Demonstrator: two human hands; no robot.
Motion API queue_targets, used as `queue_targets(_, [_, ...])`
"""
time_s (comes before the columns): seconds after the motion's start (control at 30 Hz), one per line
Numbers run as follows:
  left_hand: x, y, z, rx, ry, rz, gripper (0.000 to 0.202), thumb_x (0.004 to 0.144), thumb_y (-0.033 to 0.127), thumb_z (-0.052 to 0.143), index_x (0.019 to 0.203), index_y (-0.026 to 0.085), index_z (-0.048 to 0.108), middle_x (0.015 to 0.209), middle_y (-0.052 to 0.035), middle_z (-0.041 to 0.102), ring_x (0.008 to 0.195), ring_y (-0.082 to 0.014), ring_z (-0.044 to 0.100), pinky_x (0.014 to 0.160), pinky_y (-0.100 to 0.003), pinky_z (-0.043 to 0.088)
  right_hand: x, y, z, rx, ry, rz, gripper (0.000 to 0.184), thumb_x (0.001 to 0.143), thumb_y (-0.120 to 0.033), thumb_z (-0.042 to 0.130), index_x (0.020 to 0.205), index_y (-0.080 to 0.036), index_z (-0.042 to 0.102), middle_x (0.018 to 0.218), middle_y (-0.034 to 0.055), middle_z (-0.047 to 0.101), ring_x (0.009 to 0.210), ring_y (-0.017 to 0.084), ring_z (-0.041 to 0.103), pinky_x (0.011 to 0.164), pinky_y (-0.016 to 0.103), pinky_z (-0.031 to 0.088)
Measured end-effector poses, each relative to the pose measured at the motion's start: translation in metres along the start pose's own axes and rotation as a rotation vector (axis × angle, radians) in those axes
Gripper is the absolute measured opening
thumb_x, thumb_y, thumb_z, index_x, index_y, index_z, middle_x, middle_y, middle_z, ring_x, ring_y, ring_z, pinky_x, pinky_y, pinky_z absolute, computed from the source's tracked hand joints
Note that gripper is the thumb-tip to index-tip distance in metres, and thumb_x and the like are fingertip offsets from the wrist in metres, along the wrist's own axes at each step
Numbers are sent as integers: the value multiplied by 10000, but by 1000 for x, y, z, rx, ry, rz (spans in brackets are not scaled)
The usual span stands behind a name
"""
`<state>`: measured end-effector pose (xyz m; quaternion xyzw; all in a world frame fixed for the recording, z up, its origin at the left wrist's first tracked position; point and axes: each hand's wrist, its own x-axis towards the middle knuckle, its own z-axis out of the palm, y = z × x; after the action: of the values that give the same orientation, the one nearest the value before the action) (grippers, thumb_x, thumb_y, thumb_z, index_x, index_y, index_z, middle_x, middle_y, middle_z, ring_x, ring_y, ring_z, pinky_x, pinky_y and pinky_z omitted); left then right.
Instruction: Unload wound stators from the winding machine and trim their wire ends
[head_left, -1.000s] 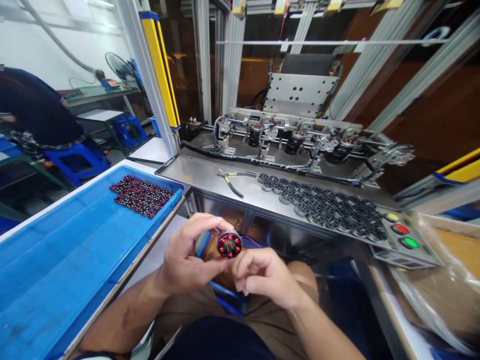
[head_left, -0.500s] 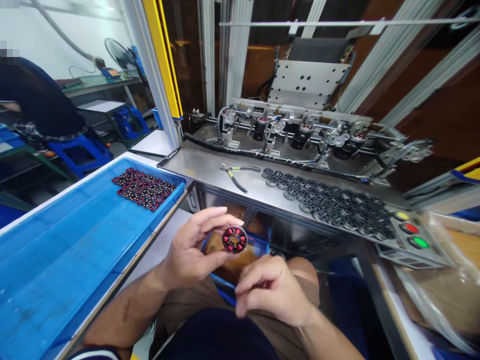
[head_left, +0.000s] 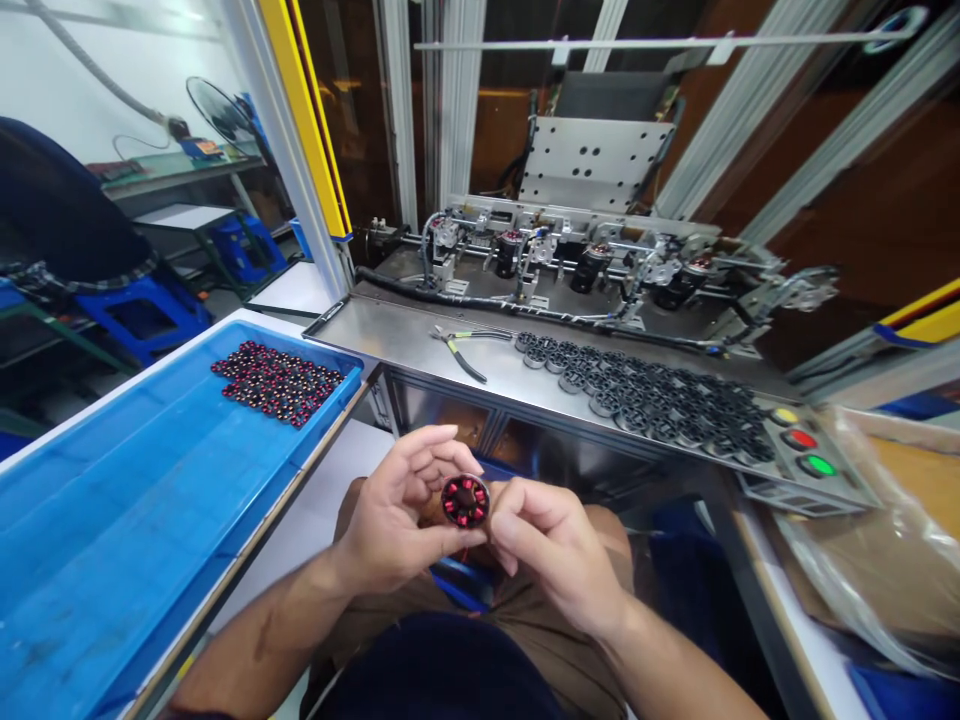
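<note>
My left hand (head_left: pixel 394 520) pinches a small round motor stator (head_left: pixel 465 500) with red wire coils, held over my lap. My right hand (head_left: pixel 559 545) has closed in on the stator's right side, thumb and fingers touching it. To the left lies a blue tray (head_left: pixel 135 520) with a cluster of similar red-coiled stators (head_left: pixel 274 382) at its far end. On the steel shelf (head_left: pixel 405 345) ahead lie several black round motor parts (head_left: pixel 652 400) in rows.
Pliers (head_left: pixel 461 350) lie on the steel shelf. Behind stands a machine fixture (head_left: pixel 592 265) with motors and cables. Yellow, red and green buttons (head_left: pixel 801 438) sit at right. A plastic-covered box (head_left: pixel 885 530) is far right. Another person's dark back (head_left: pixel 52 215) is at left.
My right hand rose from below and took hold of the stator's right side. The stator dropped slightly and came nearer to me.
</note>
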<state>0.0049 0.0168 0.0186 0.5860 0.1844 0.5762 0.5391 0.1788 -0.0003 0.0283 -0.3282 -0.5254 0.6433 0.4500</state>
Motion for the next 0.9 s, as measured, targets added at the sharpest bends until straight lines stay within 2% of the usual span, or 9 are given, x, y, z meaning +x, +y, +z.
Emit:
queue_targets(0.17, [1, 6, -5, -90, 11, -33, 763, 714, 14, 794, 1341, 312, 477, 1141, -27, 682, 923, -92, 674, 851, -181, 541, -9, 8, -10, -202, -104, -96, 369, 909, -394, 628, 622, -178, 543, 581, -27, 512, 549, 98, 435, 547, 253, 338])
queue_targets(0.27, [0, 8, -9, 0, -11, 10, 780, 735, -26, 755, 1367, 319, 455, 1192, -32, 684, 977, -106, 683, 886, -193, 547, -12, 7, -22, -318, -133, -107, 307, 897, -336, 652, 645, -173, 590, 612, -18, 545, 569, 103, 471, 567, 255, 358])
queue_targets(0.4, [-2, 7, -12, 234, -46, 185, 832, 740, -74, 708, 1425, 289, 406, 1253, -58, 666, 1123, -170, 653, 967, -271, 548, -9, -7, -30, -376, 22, -228, 193, 828, -362, 741, 805, -192, 653, 743, 4, 585, 696, 145, 534, 640, 281, 399])
queue_targets(0.47, [-4, 6, -12, 318, -71, 239, 843, 742, -77, 698, 1446, 264, 385, 1273, -72, 658, 1158, -187, 638, 999, -298, 538, -6, -15, -25, -362, 89, -299, 216, 795, -362, 775, 829, -204, 632, 772, -2, 571, 732, 156, 534, 676, 295, 409])
queue_targets(0.57, [-7, 5, -9, 365, -110, 247, 840, 759, -67, 684, 1466, 248, 356, 1301, -84, 648, 1161, -178, 635, 1007, -289, 532, 1, -20, -9, -323, 106, -346, 246, 762, -319, 806, 800, -206, 590, 781, -9, 559, 731, 154, 525, 689, 303, 417])
queue_targets(0.67, [-8, 8, -6, 342, -113, 198, 820, 774, -54, 682, 1456, 265, 358, 1294, -82, 658, 1169, -178, 636, 1008, -300, 533, 5, -17, 5, -264, 114, -351, 183, 855, -267, 707, 753, -197, 572, 767, -2, 554, 723, 145, 522, 694, 304, 424])
queue_targets(0.8, [-5, 13, -4, 184, -35, -25, 711, 798, -13, 689, 1380, 303, 429, 1260, -74, 683, 1103, -179, 681, 937, -287, 568, 4, -7, 11, -141, 217, -333, 167, 927, -225, 610, 767, -200, 568, 743, -9, 547, 694, 127, 512, 656, 273, 427])
queue_targets(0.9, [-1, 13, -6, 1, -33, -156, 579, 809, 31, 701, 1293, 290, 515, 1260, -81, 685, 985, -165, 722, 855, -258, 589, 1, -1, 11, -92, 257, -323, 181, 946, -225, 585, 768, -201, 562, 735, -12, 548, 687, 122, 524, 650, 260, 439])
